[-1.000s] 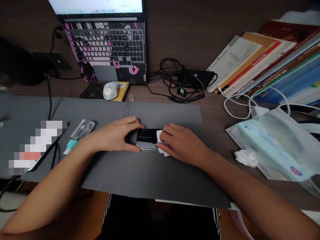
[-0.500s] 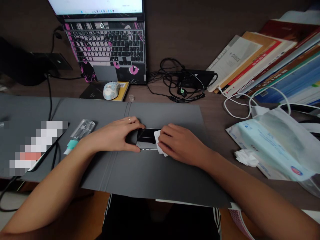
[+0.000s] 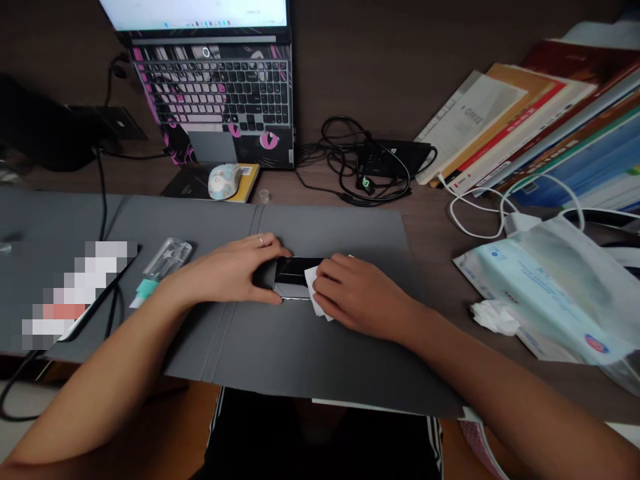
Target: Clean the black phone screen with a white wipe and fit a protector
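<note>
A black phone (image 3: 294, 276) lies flat on the grey desk mat (image 3: 310, 347). My left hand (image 3: 233, 270) grips its left end, thumb on the near edge and fingers over the far edge, a ring on one finger. My right hand (image 3: 357, 293) is closed on a small white wipe (image 3: 314, 297) and presses it onto the phone's glossy screen, covering the right half of the phone.
A small clear spray bottle (image 3: 163, 265) lies left of my left hand. A laptop (image 3: 220, 100), a mouse (image 3: 223, 180) and tangled black cables (image 3: 365, 167) sit at the back. Books (image 3: 525, 127), a tissue pack (image 3: 540, 293) and a crumpled tissue (image 3: 493, 315) are at the right.
My right hand has slid the wipe leftward along the screen, so less of the phone shows. My left hand has stayed in place.
</note>
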`<state>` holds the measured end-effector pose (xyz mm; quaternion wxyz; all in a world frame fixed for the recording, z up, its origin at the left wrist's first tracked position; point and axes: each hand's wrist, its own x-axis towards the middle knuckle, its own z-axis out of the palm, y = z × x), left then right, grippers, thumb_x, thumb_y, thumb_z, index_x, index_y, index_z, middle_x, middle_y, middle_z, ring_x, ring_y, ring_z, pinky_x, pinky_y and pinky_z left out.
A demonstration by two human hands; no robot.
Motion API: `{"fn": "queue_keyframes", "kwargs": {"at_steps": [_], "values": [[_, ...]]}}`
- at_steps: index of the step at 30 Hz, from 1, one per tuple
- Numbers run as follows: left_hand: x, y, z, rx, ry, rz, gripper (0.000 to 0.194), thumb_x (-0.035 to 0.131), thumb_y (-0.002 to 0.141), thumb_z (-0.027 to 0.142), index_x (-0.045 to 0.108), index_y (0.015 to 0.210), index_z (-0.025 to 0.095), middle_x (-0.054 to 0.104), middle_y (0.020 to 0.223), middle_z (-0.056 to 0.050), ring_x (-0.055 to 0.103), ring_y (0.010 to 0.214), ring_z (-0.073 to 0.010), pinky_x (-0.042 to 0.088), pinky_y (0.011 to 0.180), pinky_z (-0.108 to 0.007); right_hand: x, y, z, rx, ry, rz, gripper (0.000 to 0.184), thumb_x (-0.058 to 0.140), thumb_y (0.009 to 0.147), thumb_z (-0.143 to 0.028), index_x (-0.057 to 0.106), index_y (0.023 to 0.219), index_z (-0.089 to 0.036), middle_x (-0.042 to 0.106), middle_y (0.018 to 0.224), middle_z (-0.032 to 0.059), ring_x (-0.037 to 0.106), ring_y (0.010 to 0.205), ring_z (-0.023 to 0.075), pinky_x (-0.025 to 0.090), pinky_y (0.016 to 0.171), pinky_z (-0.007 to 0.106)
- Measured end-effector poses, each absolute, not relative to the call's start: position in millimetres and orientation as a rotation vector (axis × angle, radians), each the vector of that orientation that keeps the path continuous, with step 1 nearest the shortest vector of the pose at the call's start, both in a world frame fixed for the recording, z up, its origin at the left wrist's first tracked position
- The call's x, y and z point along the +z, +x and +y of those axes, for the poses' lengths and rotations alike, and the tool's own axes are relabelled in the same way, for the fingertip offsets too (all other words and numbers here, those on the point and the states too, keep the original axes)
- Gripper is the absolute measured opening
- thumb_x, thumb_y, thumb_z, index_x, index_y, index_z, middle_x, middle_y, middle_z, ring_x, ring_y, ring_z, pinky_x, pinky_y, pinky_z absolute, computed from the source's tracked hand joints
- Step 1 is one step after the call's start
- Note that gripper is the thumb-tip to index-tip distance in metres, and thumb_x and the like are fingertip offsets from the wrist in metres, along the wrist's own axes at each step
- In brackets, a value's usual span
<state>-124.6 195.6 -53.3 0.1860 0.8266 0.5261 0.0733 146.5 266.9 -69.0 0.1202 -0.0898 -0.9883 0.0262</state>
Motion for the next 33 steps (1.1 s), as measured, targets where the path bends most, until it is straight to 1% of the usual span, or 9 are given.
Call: {"fn": "queue_keyframes", "kwargs": {"at_steps": [5, 8, 13, 17, 23, 27, 33], "values": [[-54.3, -125.4, 195.2, 0.194, 2.338, 1.479, 0.066, 0.073, 0.083, 0.060, 0.056, 0.135, 0.022, 0.059, 0.121, -0.008, 0.060, 0.111, -0.0276, 0.050, 0.095, -0.037, -69.5, 146.7, 268.1, 0.079, -0.312, -2.877, 0.027, 0.042, 0.105, -0.026, 0.063, 0.092, -0.015, 0.062, 0.097, 0.0094, 0.050, 0.085, 0.0191, 0.042, 0.079, 0.034], [-55.2, -125.7, 195.5, 0.197, 2.336, 1.481, 0.067, 0.073, 0.083, 0.060, 0.056, 0.135, 0.022, 0.059, 0.120, -0.008, 0.060, 0.111, -0.0277, 0.050, 0.095, -0.038, -70.3, 146.7, 268.6, 0.056, -0.246, -2.890, 0.025, 0.045, 0.104, -0.026, 0.063, 0.090, -0.015, 0.062, 0.098, 0.0089, 0.050, 0.084, 0.0193, 0.041, 0.078, 0.034], [-54.1, -124.4, 196.0, 0.199, 2.334, 1.485, 0.064, 0.073, 0.083, 0.059, 0.057, 0.134, 0.022, 0.059, 0.120, -0.007, 0.060, 0.112, -0.0274, 0.050, 0.095, -0.038, -72.0, 146.6, 271.6, 0.101, -0.304, -2.845, 0.028, 0.042, 0.106, -0.027, 0.063, 0.091, -0.014, 0.061, 0.097, 0.0092, 0.051, 0.085, 0.0192, 0.042, 0.080, 0.034], [-54.0, -124.3, 195.7, 0.206, 2.331, 1.478, 0.065, 0.073, 0.083, 0.060, 0.057, 0.134, 0.022, 0.059, 0.119, -0.008, 0.060, 0.111, -0.0277, 0.049, 0.095, -0.038, -72.5, 146.1, 270.7, 0.121, -0.261, -2.863, 0.027, 0.044, 0.105, -0.027, 0.063, 0.091, -0.015, 0.062, 0.100, 0.0094, 0.051, 0.085, 0.0189, 0.042, 0.079, 0.034], [-54.7, -125.1, 195.1, 0.213, 2.339, 1.480, 0.065, 0.072, 0.084, 0.061, 0.057, 0.134, 0.023, 0.059, 0.121, -0.008, 0.060, 0.112, -0.0278, 0.049, 0.095, -0.038, -72.9, 146.3, 270.5, 0.147, -0.295, -2.830, 0.029, 0.041, 0.106, -0.026, 0.063, 0.091, -0.014, 0.062, 0.098, 0.0095, 0.052, 0.086, 0.0193, 0.044, 0.081, 0.034], [-54.4, -124.8, 195.3, 0.233, 2.334, 1.472, 0.064, 0.073, 0.083, 0.060, 0.057, 0.134, 0.023, 0.059, 0.120, -0.007, 0.061, 0.111, -0.0271, 0.050, 0.094, -0.037, -74.7, 146.8, 269.2, 0.186, -0.239, -2.817, 0.025, 0.044, 0.105, -0.024, 0.065, 0.096, -0.015, 0.064, 0.100, 0.0087, 0.054, 0.089, 0.0195, 0.045, 0.084, 0.035], [-56.6, -126.0, 196.2, 0.240, 2.337, 1.475, 0.066, 0.074, 0.082, 0.059, 0.057, 0.134, 0.023, 0.060, 0.120, -0.008, 0.061, 0.111, -0.0274, 0.050, 0.094, -0.036, -75.2, 147.8, 268.0, 0.225, -0.221, -2.816, 0.026, 0.044, 0.106, -0.025, 0.067, 0.100, -0.015, 0.067, 0.104, 0.0093, 0.057, 0.094, 0.0202, 0.046, 0.086, 0.035]]}}
